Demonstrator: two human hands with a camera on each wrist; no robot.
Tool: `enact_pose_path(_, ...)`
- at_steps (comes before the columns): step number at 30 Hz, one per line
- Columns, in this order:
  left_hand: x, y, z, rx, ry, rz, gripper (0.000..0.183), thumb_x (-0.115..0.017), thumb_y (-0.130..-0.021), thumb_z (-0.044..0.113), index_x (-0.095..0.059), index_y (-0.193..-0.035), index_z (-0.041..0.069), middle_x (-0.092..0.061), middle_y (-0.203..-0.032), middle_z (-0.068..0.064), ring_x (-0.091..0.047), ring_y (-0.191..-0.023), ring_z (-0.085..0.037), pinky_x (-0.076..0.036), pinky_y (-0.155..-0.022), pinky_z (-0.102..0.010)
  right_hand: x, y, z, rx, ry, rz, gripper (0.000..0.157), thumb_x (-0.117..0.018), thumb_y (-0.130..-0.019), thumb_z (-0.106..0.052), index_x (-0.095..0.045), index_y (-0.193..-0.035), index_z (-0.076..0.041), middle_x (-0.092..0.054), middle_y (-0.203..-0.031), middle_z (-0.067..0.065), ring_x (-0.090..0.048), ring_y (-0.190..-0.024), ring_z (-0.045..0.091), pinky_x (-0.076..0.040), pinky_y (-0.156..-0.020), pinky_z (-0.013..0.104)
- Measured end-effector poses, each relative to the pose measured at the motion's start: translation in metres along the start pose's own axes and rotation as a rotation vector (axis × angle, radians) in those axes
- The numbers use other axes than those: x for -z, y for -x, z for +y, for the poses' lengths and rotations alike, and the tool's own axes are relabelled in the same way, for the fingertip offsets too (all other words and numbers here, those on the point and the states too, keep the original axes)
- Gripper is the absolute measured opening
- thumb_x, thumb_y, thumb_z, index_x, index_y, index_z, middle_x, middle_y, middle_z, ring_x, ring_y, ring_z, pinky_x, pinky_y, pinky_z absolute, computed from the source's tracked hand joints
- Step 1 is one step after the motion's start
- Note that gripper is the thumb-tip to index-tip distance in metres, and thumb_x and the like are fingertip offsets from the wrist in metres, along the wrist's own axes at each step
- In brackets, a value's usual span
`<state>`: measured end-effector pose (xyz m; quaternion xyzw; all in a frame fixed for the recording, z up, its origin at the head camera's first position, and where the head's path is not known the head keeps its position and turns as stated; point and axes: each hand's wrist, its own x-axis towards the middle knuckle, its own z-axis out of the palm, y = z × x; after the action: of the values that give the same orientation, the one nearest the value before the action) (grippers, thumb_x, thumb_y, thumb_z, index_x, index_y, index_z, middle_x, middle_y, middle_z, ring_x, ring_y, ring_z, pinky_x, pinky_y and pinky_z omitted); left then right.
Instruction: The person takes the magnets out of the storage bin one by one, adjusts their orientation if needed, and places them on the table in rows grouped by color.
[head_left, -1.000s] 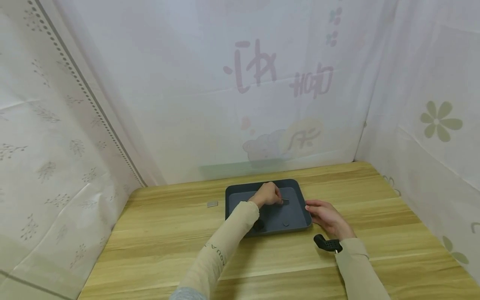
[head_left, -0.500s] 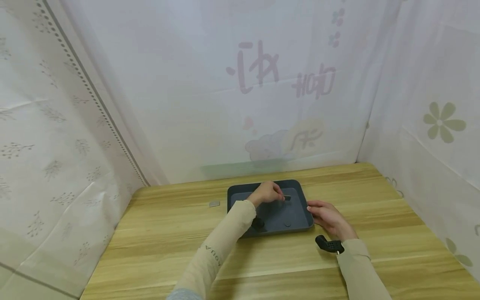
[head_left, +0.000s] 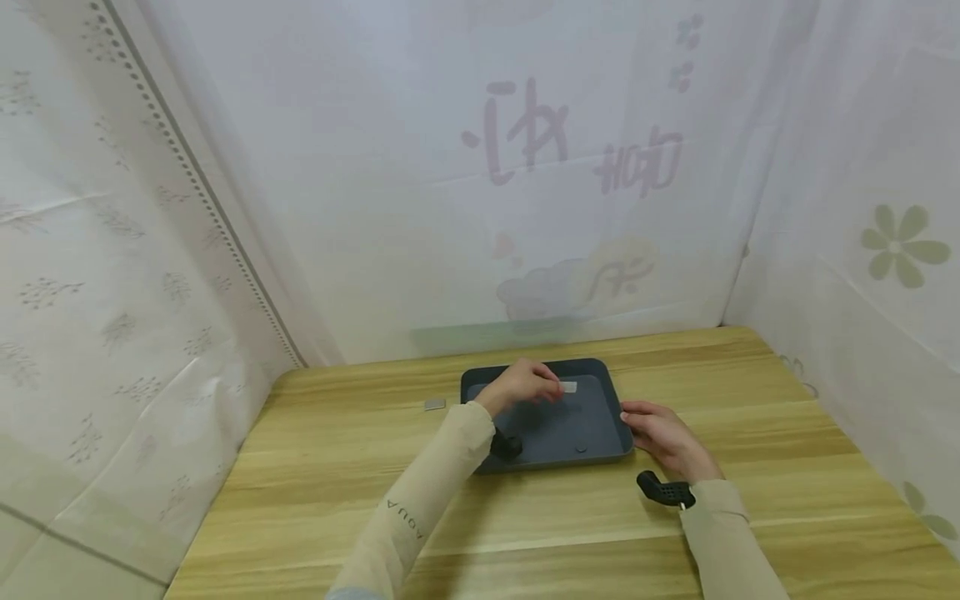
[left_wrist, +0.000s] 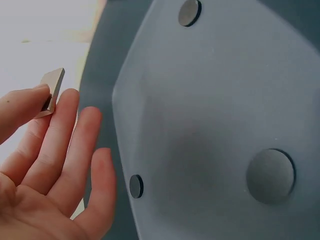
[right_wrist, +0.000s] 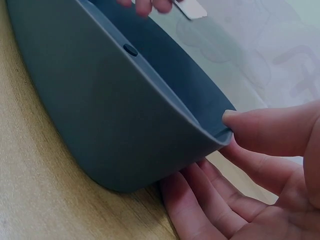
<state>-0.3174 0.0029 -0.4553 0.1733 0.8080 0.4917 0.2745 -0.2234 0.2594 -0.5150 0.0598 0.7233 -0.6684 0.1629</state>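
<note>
My left hand [head_left: 521,383] is over the back part of the dark grey tray [head_left: 555,429]. Between its thumb and fingers it pinches a small flat rectangular metal piece [left_wrist: 54,82], which looks pale in the head view. Three dark round discs show on the tray floor in the left wrist view: a large disc [left_wrist: 271,176] and two smaller ones, at the top [left_wrist: 190,12] and lower left. My right hand [head_left: 667,437] holds the tray's right side, thumb [right_wrist: 270,132] over the rim and other fingers against the outside and below it.
A similar small metal rectangle [head_left: 434,404] lies on the wooden table [head_left: 337,467] left of the tray. White printed curtains [head_left: 390,208] hang behind the table and on both sides. A black wrist device [head_left: 663,490] sits at the right sleeve.
The left hand has lifted the metal piece from the tray floor and turned it, so a bright face now shows. The right hand keeps its hold on the tray. The head view has shifted slightly.
</note>
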Motion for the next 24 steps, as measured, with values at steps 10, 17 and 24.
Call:
enact_pose_path(10, 0.021, 0.020, -0.010, 0.007, 0.177, 0.021, 0.024, -0.064, -0.093, 0.018, -0.069, -0.112, 0.003, -0.071, -0.112, -0.015, -0.069, -0.101, -0.025, -0.048, -0.099, -0.048, 0.000, 0.001, 0.000, 0.005, 0.003, -0.017, 0.059, -0.048, -0.102, -0.022, -0.026, -0.149, 0.006, -0.026, -0.152, 0.031, -0.050, -0.125, 0.022, -0.050, -0.094, 0.029)
enact_pose_path(17, 0.036, 0.034, -0.015, 0.012, 0.244, 0.076, 0.027, -0.061, -0.095, 0.014, -0.066, -0.115, -0.003, -0.067, -0.118, -0.023, -0.068, -0.105, -0.033, -0.047, -0.099, -0.050, 0.000, 0.000, -0.001, 0.003, 0.007, -0.027, 0.060, -0.048, -0.102, -0.023, -0.024, -0.150, 0.006, -0.024, -0.153, 0.031, -0.046, -0.130, 0.026, -0.050, -0.094, 0.029)
enact_pose_path(24, 0.054, 0.050, -0.022, -0.003, 0.282, 0.104, 0.027, -0.060, -0.095, 0.013, -0.065, -0.116, -0.003, -0.067, -0.116, -0.023, -0.068, -0.104, -0.035, -0.047, -0.099, -0.052, -0.001, 0.000, -0.001, 0.002, 0.027, -0.032, 0.062, -0.048, -0.102, -0.025, -0.024, -0.150, 0.006, -0.022, -0.154, 0.031, -0.040, -0.135, 0.031, -0.050, -0.093, 0.028)
